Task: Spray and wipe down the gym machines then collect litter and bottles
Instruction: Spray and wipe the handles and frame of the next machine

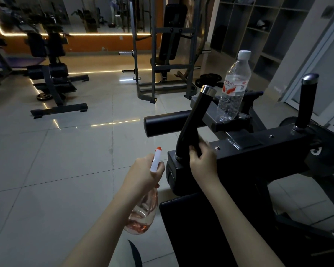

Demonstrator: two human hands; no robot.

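My left hand (145, 170) grips a pink translucent spray bottle (143, 212) by its neck; its white head with an orange nozzle (156, 158) points up and away. My right hand (201, 158) is wrapped around the lower part of a black handle (195, 120) on a black gym machine (258, 151); a dark cloth seems to be under its fingers. A clear plastic water bottle (233, 87) with a red and white label stands upright on the machine's grey frame, behind the handle. A second black handle (306, 101) rises at the right.
A black padded seat (201, 228) lies below my right arm. A black roller pad (166, 122) sticks out to the left. Glossy floor tiles spread left. Weight benches (50, 74) and a rack (166, 54) stand farther back, weight plates (208, 79) on the floor, grey shelves (258, 26) at right.
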